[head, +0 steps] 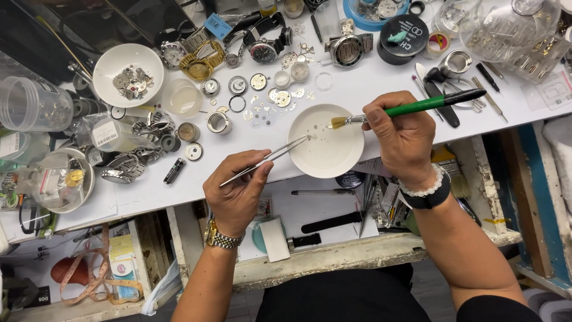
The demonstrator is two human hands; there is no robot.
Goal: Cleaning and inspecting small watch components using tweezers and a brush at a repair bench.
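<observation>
Head view: left hand [235,194] pinches tweezers [268,160], right hand [402,137] grips brush [417,107] over dish [326,142]; watch parts [262,95] crowd beyond.

The brush [417,107] has a bright green handle with a black end and yellow-brown hairs. The dish [326,142] is plain white, and so is the bench [369,83]. The tweezers [265,161] are shiny silver (the wrist watch [223,238] is silver and gold). The wrist beads [424,189] are white.

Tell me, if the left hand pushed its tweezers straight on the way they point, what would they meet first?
Probably the small part at the tweezers' tips, inside the white dish. The left hand aims up-right; the brush bristles lie just beyond, though height is unclear.
</observation>
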